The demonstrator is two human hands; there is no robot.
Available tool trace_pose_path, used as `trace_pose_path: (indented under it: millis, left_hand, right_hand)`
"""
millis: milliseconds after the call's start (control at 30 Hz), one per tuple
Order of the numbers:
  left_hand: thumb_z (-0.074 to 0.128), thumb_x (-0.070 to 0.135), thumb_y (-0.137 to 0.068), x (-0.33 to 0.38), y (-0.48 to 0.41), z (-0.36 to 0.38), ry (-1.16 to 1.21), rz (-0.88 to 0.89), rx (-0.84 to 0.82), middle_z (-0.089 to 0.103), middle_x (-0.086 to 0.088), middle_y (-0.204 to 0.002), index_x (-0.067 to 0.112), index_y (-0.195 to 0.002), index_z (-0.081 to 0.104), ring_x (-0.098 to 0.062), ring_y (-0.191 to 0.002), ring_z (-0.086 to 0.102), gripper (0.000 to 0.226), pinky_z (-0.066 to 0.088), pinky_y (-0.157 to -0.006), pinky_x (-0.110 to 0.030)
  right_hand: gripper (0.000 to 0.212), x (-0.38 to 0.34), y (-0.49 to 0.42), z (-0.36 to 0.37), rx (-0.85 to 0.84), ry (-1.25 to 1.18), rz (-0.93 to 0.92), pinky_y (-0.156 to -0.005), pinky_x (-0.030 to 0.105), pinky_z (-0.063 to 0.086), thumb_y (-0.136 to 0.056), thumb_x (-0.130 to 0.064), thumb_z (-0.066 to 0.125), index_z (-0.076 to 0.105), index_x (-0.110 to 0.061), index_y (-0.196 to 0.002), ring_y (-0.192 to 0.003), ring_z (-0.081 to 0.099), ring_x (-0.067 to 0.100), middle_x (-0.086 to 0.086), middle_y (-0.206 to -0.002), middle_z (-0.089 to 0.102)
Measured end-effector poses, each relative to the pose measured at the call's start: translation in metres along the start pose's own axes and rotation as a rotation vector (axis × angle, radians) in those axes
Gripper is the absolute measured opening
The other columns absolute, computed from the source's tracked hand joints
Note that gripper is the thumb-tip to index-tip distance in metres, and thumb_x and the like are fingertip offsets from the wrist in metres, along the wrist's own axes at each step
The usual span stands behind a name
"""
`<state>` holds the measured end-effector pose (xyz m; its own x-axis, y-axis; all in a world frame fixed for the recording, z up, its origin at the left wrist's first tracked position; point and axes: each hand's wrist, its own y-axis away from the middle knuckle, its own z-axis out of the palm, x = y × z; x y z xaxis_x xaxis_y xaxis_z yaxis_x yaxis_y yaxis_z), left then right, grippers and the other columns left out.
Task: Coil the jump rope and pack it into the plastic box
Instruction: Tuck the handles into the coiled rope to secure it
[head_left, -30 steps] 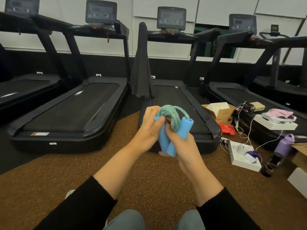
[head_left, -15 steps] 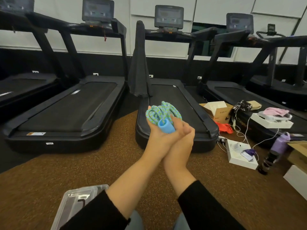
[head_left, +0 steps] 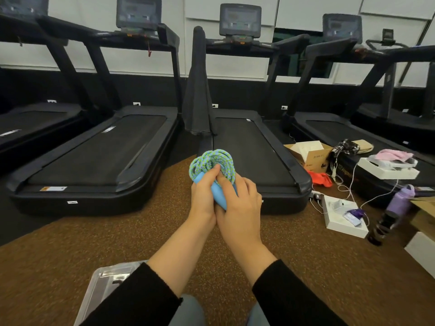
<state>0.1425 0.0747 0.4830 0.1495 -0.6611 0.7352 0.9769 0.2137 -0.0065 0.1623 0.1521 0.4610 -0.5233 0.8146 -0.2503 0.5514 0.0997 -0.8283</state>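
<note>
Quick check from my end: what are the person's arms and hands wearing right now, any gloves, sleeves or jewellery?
Both hands are bare: no gloves, and no rings, watch or straps show on the left hand or the right hand. Each arm wears a plain black long sleeve, the left sleeve and right sleeve, pushed back so the forearms are uncovered. No markings or logos are visible on the fabric.

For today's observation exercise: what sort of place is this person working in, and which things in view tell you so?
Most likely a gym. A row of treadmills with console screens lines the wall, the floor is speckled brown matting, and both hands hold a coiled jump rope.
</note>
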Motion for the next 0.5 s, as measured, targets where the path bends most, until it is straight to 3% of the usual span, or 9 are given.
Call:
trace_pose_path:
  millis: [100, 167, 233, 300, 333, 433, 500]
  left_hand:
    - [0.075, 0.032, -0.063, 0.004, -0.003, -0.001, -0.031, -0.031, -0.006, 0.064, -0.018, -0.112, -0.005, -0.118, 0.06, -0.03, -0.101, 0.062, 0.068, 0.049, -0.095, -0.042]
    - [0.076, 0.034, -0.059, 0.007, -0.007, -0.002, -0.098, -0.032, -0.017, 0.065, -0.02, -0.108, -0.004, -0.115, 0.063, -0.032, -0.098, 0.063, 0.068, 0.051, -0.091, -0.042]
    - [0.073, 0.031, -0.063, 0.008, -0.009, -0.002, -0.161, 0.009, -0.05, 0.066, -0.019, -0.1, 0.002, -0.104, 0.066, -0.032, -0.092, 0.064, 0.051, 0.053, -0.085, -0.041]
    - [0.069, 0.024, -0.072, 0.01, -0.013, -0.005, -0.248, 0.08, -0.097, 0.069, -0.015, -0.091, 0.007, -0.093, 0.069, -0.029, -0.086, 0.067, 0.027, 0.054, -0.08, -0.04]
    - [0.067, 0.02, -0.076, 0.011, -0.014, -0.005, -0.29, 0.114, -0.116, 0.071, -0.011, -0.086, 0.01, -0.087, 0.07, -0.025, -0.081, 0.068, 0.015, 0.055, -0.077, -0.038]
    - [0.064, 0.011, -0.083, 0.013, -0.014, -0.008, -0.335, 0.117, -0.14, 0.072, -0.007, -0.078, 0.011, -0.081, 0.071, -0.021, -0.073, 0.07, 0.007, 0.057, -0.072, -0.036]
    - [0.066, 0.012, -0.08, 0.013, -0.016, -0.011, -0.309, 0.086, -0.138, 0.072, -0.01, -0.081, 0.012, -0.078, 0.073, -0.027, -0.077, 0.069, 0.007, 0.056, -0.082, -0.049]
  right_hand:
    - [0.062, 0.003, 0.002, -0.003, -0.074, -0.16, 0.016, -0.087, 0.046, 0.046, -0.065, -0.012, 0.066, 0.055, -0.02, -0.126, -0.114, 0.041, 0.023, 0.01, -0.127, 0.054]
    - [0.06, 0.002, 0.005, -0.006, -0.15, -0.35, 0.075, -0.101, 0.041, 0.038, -0.07, -0.02, 0.059, 0.052, -0.024, -0.129, -0.123, 0.037, 0.02, 0.006, -0.135, 0.043]
    - [0.04, -0.002, 0.003, -0.01, -0.136, -0.613, 0.2, -0.103, 0.03, 0.035, -0.079, -0.029, 0.055, 0.058, -0.029, -0.12, -0.124, 0.039, 0.012, -0.002, -0.134, 0.039]
    - [0.011, -0.005, -0.003, -0.013, -0.078, -0.814, 0.376, -0.096, 0.013, 0.036, -0.087, -0.031, 0.06, 0.063, -0.036, -0.097, -0.114, 0.044, -0.004, -0.009, -0.122, 0.042]
    - [0.007, -0.006, -0.007, -0.013, -0.061, -0.839, 0.442, -0.09, 0.01, 0.036, -0.088, -0.029, 0.064, 0.061, -0.036, -0.088, -0.106, 0.045, -0.009, -0.009, -0.115, 0.044]
    - [0.023, -0.004, -0.011, -0.011, -0.029, -0.791, 0.536, -0.082, 0.019, 0.041, -0.082, -0.027, 0.071, 0.051, -0.022, -0.091, -0.094, 0.049, -0.001, -0.002, -0.103, 0.045]
    - [0.053, 0.0, -0.014, -0.008, -0.066, -0.798, 0.638, -0.083, 0.023, 0.045, -0.074, -0.03, 0.079, 0.043, -0.018, -0.111, -0.1, 0.05, 0.012, 0.001, -0.112, 0.043]
